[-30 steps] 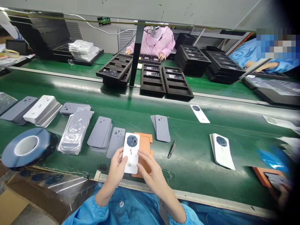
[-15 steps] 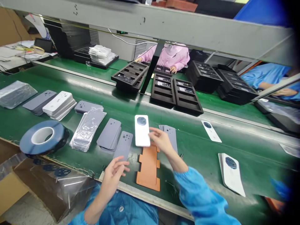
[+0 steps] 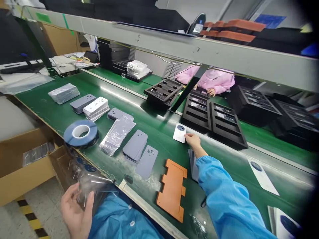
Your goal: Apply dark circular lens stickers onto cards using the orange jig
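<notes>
My right hand [image 3: 193,142] pinches the lower right edge of a white phone back panel [image 3: 178,136] with a dark round camera patch, at the far side of the green bench. Near the bench's front edge my left hand [image 3: 76,209] has its fingers apart, beside a clear plastic bag [image 3: 93,181] of dark camera-patch pieces. An orange notched fixture [image 3: 171,189] lies bare before me. Left of it rest grey phone-shaped sheets [image 3: 147,162] and a grey stack [image 3: 134,146]. More grey sheets [image 3: 193,164] sit partly hidden behind my right sleeve.
A blue tape roll [image 3: 81,132], plastic-wrapped sheets [image 3: 117,134] and a white panel stack [image 3: 96,108] stand to the left. Black trays [image 3: 225,124] line the back, below an overhead shelf beam [image 3: 159,46]. White panels [image 3: 264,176] lie at right. Across the bench a person in pink [image 3: 218,81] works.
My right hand has carried the white panel from above the orange fixture to the bench's far side. My left hand has dropped back to the plastic bag. The view has swung left.
</notes>
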The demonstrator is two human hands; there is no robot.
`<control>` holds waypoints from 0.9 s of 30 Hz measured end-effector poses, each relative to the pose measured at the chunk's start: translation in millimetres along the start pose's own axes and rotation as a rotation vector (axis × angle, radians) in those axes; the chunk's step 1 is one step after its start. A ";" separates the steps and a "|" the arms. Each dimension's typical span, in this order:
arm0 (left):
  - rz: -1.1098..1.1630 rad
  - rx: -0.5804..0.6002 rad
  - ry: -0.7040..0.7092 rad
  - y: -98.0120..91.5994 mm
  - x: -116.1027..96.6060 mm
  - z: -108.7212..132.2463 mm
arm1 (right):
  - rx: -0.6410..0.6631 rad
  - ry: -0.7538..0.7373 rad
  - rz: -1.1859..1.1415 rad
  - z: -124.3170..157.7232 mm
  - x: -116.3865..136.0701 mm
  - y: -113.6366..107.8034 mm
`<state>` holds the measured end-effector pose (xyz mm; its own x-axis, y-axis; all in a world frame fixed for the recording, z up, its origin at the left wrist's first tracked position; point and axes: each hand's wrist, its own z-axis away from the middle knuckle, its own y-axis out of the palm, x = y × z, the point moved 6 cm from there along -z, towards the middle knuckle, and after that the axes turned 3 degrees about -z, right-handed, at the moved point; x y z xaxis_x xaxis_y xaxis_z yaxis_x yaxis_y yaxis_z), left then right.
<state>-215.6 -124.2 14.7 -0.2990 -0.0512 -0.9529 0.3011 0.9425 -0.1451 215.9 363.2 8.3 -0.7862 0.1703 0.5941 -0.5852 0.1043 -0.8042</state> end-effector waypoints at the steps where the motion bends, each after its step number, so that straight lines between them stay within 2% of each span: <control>1: 0.004 0.027 -0.106 4.0 7.8 -4.9 | 0.010 0.017 0.027 -1.3 -1.3 -0.3; 4: 0.079 0.210 -0.446 25.5 32.9 -5.9 | 0.037 0.034 0.080 1.8 0.2 -1.9; 6: 0.159 0.315 -0.564 39.4 41.1 -0.4 | 0.059 -0.004 0.092 10.5 7.0 -1.5; 9: 0.205 0.376 -0.553 51.3 40.5 3.9 | 0.117 -0.090 0.080 37.4 24.7 4.0; 11: 0.195 0.390 -0.517 54.6 36.8 4.7 | 0.182 -0.158 0.038 67.4 41.8 11.3; 15: 0.210 0.420 -0.483 56.1 27.7 5.4 | 0.427 -0.355 -0.176 157.2 88.8 34.9; 20: 0.295 0.457 -0.530 58.4 18.8 15.0 | 0.696 -0.505 -0.365 270.1 142.2 68.0; 23: 0.308 0.508 -0.544 63.8 17.3 28.9 | 0.837 -0.517 -0.421 316.4 162.8 91.1; 27: 0.302 0.602 -0.562 69.5 22.1 50.4 | 0.966 -0.436 -0.534 353.6 180.1 123.0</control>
<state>-155.7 -76.5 -29.9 0.3133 -0.1324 -0.9404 0.7696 0.6156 0.1698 -68.0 60.2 22.6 -0.2892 -0.0382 0.9565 -0.6202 -0.7536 -0.2176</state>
